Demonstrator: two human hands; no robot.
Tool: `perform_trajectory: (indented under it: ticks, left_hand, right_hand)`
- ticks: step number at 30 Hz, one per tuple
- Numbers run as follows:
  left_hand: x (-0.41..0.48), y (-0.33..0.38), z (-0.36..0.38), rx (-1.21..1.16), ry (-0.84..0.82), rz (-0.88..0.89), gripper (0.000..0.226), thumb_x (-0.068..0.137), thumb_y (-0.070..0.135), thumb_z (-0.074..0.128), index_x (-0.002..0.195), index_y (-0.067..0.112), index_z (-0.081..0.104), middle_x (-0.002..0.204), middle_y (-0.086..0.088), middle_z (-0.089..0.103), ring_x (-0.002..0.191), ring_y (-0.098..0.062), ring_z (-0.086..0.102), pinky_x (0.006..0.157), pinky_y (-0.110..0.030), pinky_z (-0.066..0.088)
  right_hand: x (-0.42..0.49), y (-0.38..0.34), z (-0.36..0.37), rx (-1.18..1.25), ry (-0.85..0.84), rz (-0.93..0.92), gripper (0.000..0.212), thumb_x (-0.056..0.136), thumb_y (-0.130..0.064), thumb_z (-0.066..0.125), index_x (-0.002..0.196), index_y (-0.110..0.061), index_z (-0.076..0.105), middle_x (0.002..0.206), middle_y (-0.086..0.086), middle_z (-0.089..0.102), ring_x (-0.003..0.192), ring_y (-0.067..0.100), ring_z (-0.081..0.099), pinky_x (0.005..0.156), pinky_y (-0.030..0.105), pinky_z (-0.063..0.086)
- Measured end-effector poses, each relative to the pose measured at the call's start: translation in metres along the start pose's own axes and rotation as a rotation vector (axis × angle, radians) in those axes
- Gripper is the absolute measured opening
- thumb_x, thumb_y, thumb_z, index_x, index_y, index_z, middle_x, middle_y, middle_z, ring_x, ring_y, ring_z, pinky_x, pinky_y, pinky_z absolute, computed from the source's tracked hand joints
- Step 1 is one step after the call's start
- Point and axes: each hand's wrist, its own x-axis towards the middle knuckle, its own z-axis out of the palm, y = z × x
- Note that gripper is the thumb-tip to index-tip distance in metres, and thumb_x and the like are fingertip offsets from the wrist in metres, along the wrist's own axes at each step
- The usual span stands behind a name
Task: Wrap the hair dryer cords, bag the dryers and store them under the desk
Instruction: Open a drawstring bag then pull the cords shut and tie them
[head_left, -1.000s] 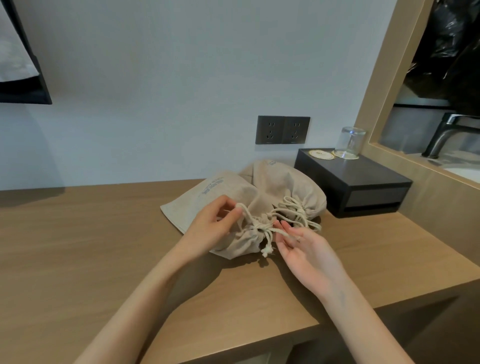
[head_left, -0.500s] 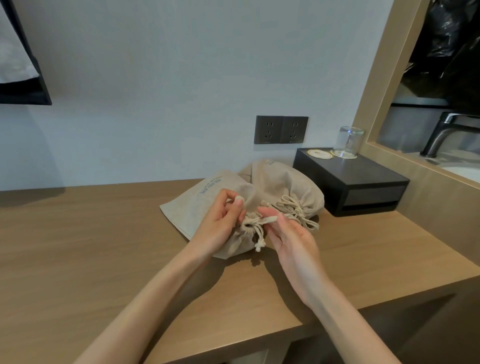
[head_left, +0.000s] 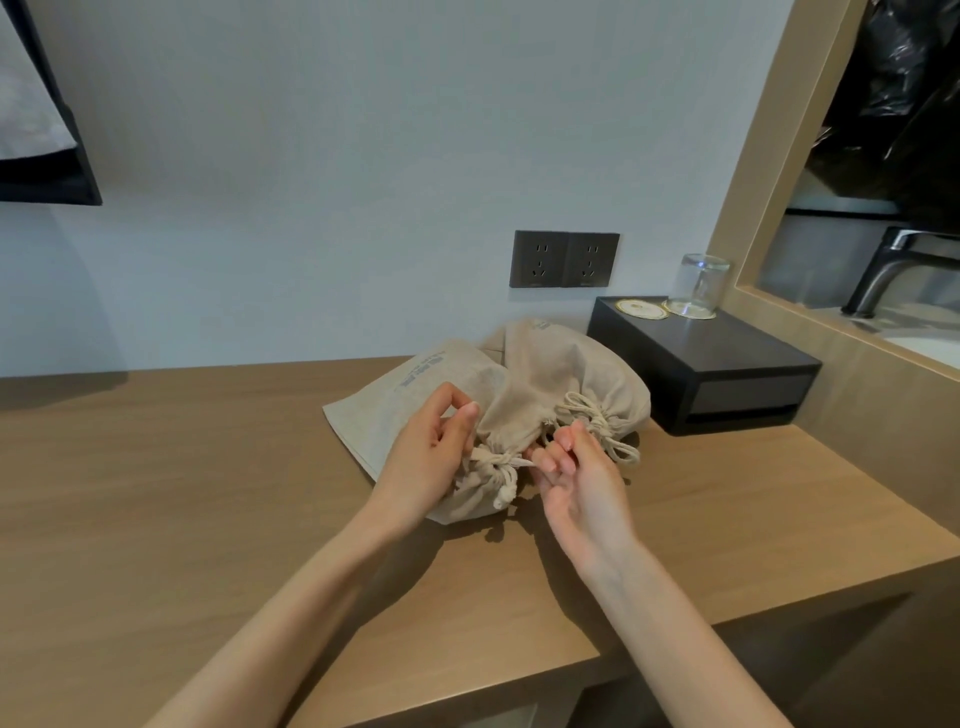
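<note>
The left hand (head_left: 428, 457) rests against the gathered neck of the near bag (head_left: 415, 400), with thumb and forefinger pinched together above it; whether they pinch the cord or only cloth I cannot tell. The knotted cord (head_left: 496, 470) bunches at the neck, between both hands. The right hand (head_left: 576, 483) is palm up just right of the knot, its curled fingers closed on a strand of this cord. The far bag (head_left: 566, 374) lies behind, touching the near one, its own drawstring tied. Both bags lie on the wooden table (head_left: 182, 493). On the wall is a dark double socket (head_left: 565, 259). To the right stands a black box (head_left: 706, 364) with a glass (head_left: 698, 285) on top, and beyond it a tap (head_left: 893, 265).
</note>
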Motion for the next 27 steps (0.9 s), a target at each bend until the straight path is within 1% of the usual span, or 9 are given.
perform_trajectory:
  ticks: [3,7,10,13,16,19,23,25,27]
  left_hand:
    - [0.001,0.004,-0.007,-0.105,-0.070,0.017,0.020,0.098,0.028,0.044,0.082,0.018,0.049,0.061,0.004,0.060,0.050,-0.029,0.042,0.052,-0.038,0.036]
    - [0.001,0.006,-0.009,-0.031,-0.067,0.104,0.012,0.092,0.027,0.055,0.083,0.022,0.061,0.087,0.005,0.067,0.068,0.000,0.051,0.064,-0.014,0.040]
    - [0.003,0.004,-0.008,0.072,-0.010,0.183,0.008,0.084,0.035,0.060,0.079,0.029,0.064,0.083,0.013,0.060,0.070,0.001,0.046,0.065,-0.013,0.037]
    - [0.005,0.000,-0.010,0.110,0.043,0.218,0.004,0.082,0.034,0.064,0.078,0.032,0.066,0.084,0.014,0.059,0.076,0.000,0.049,0.068,-0.016,0.039]
    - [0.005,-0.002,-0.008,0.092,0.031,0.228,0.012,0.080,0.041,0.069,0.082,0.030,0.069,0.093,0.013,0.060,0.089,-0.003,0.054,0.077,-0.028,0.045]
    - [0.005,-0.004,-0.011,0.178,0.004,0.324,0.013,0.093,0.025,0.057,0.095,0.029,0.068,0.106,0.017,0.063,0.106,0.001,0.051,0.092,-0.032,0.039]
    - [0.006,-0.016,-0.018,0.454,-0.124,0.363,0.065,0.079,-0.003,0.029,0.114,0.042,0.059,0.137,0.015,0.043,0.116,-0.012,0.028,0.100,-0.019,0.018]
    - [0.006,-0.023,-0.018,0.573,-0.161,0.371,0.051,0.084,0.004,0.037,0.109,0.044,0.056,0.141,0.012,0.038,0.115,-0.012,0.020,0.099,-0.031,0.021]
    - [0.005,-0.026,-0.018,0.639,-0.179,0.337,0.019,0.090,0.034,0.044,0.100,0.040,0.059,0.141,0.010,0.039,0.117,-0.010,0.017,0.100,-0.040,0.026]
  right_hand:
    - [0.002,-0.012,0.000,-0.287,-0.078,-0.122,0.028,0.102,-0.021,0.038,0.089,-0.006,0.059,0.057,-0.005,0.032,0.047,0.004,0.032,0.054,0.017,0.035]
    - [0.007,-0.032,0.002,-1.269,-0.300,-0.385,0.030,0.101,-0.023,0.040,0.104,-0.021,0.069,0.080,-0.019,0.063,0.079,-0.006,0.057,0.074,0.015,0.044]
    - [0.003,-0.039,0.009,-1.573,-0.474,-0.390,0.022,0.095,-0.018,0.046,0.087,-0.029,0.063,0.086,-0.009,0.060,0.082,0.006,0.056,0.075,0.030,0.046]
    - [0.000,-0.037,0.014,-1.777,-0.556,-0.400,0.031,0.086,-0.047,0.053,0.083,-0.018,0.064,0.081,-0.002,0.052,0.076,0.013,0.050,0.071,0.037,0.043]
    - [-0.001,-0.033,0.018,-1.870,-0.607,-0.452,0.036,0.090,-0.052,0.048,0.081,-0.023,0.069,0.080,-0.013,0.046,0.076,0.006,0.047,0.066,0.030,0.038]
    - [0.001,-0.035,0.020,-1.807,-0.680,-0.373,0.035,0.096,-0.046,0.042,0.070,-0.042,0.064,0.087,-0.011,0.047,0.082,0.007,0.049,0.075,0.032,0.039]
    - [0.006,-0.043,0.014,-1.790,-0.778,-0.176,0.036,0.097,-0.051,0.034,0.092,-0.041,0.069,0.121,-0.003,0.045,0.117,0.013,0.044,0.103,0.040,0.034]
    - [0.005,-0.049,0.014,-1.749,-0.783,-0.161,0.036,0.098,-0.048,0.035,0.092,-0.039,0.069,0.122,-0.002,0.045,0.119,0.009,0.041,0.106,0.037,0.030]
    - [0.003,-0.054,0.014,-1.700,-0.782,-0.164,0.037,0.100,-0.042,0.036,0.091,-0.034,0.071,0.119,-0.002,0.048,0.115,0.004,0.042,0.105,0.030,0.030]
